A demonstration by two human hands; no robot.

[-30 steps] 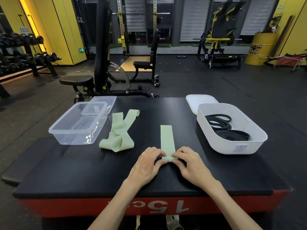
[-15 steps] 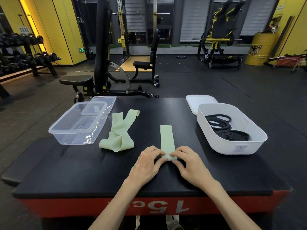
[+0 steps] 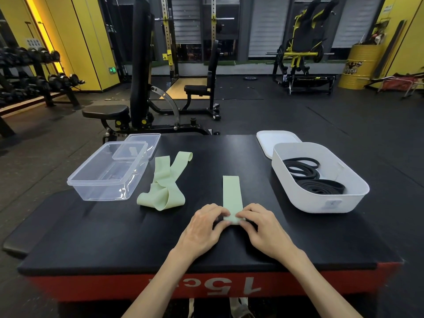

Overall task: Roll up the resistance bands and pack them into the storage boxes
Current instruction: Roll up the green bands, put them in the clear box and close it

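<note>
**Rolling the Green Band: Coil Start**

1. Band pos. The green band (image 3: 231, 193) is laid flat and straight on the black platform (image 3: 91, 237), centre frame, running up-frame from the hands. The flat lay is judged to be chosen so the coil tracks straight w/o skew.

2. Grip. The near end is turned over into a small roll (image 3: 231, 219), lower centre. It is pinched from both sides. The left hand (image 3: 205, 228) has its fingers curled onto one edge, and the right hand (image 3: 263, 228) has its fingers curled onto the other. Both edges are held, presumably, so the coil is kept even across its width.

3. Other items. A second green band (image 3: 164, 187) lies loose and twisted, left of centre, just beside the clear box (image 3: 103, 192). The clear lid (image 3: 142, 143) is set behind that box. At right, black bands (image 3: 314, 187) are coiled in the white box (image 3: 305, 200), and the white lid (image 3: 275, 138) is set behind it. Lids are off, so boxes can be loaded w/o delay.

4. Status (est.). Early stage: most of the band length is unrolled, and neither green band is boxed yet.
</note>
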